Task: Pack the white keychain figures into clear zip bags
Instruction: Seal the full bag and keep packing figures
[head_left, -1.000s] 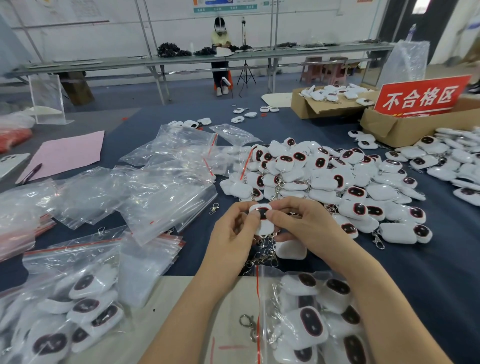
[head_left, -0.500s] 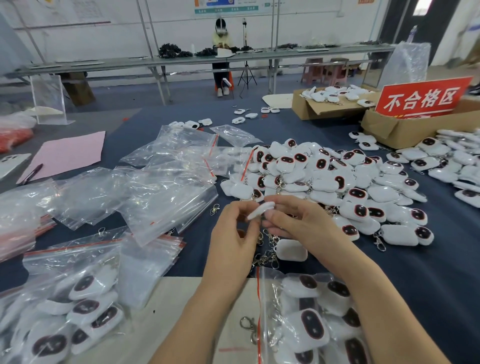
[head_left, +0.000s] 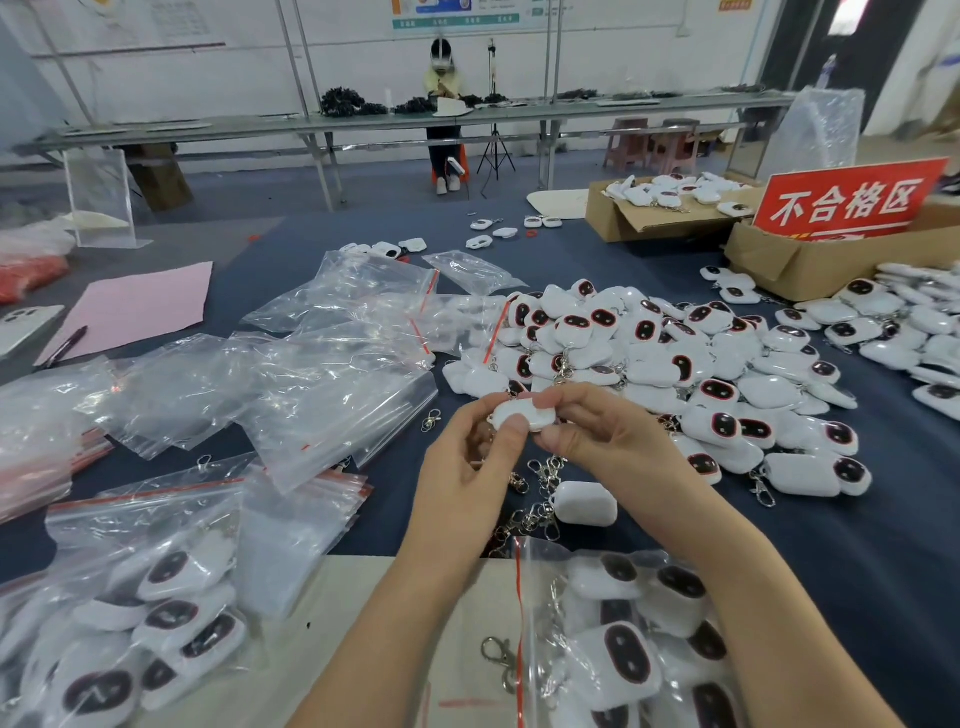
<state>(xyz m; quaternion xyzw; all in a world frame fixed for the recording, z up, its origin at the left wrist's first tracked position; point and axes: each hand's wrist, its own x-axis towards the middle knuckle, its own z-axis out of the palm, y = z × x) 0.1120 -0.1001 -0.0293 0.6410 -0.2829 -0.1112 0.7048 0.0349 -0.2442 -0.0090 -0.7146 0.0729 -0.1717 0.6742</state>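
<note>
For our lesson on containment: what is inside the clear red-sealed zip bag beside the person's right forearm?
White plastic keychain figures with dark oval faces fill the clear zip bag. Any beneath the top layer or under the forearm are covered.

White keychain figure (head_left: 521, 414) plain-side up, midair

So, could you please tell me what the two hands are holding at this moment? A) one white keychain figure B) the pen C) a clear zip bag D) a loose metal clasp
A: the left hand and the right hand both pinch one white keychain figure between their fingertips, with its plain white side towards the camera.
</note>
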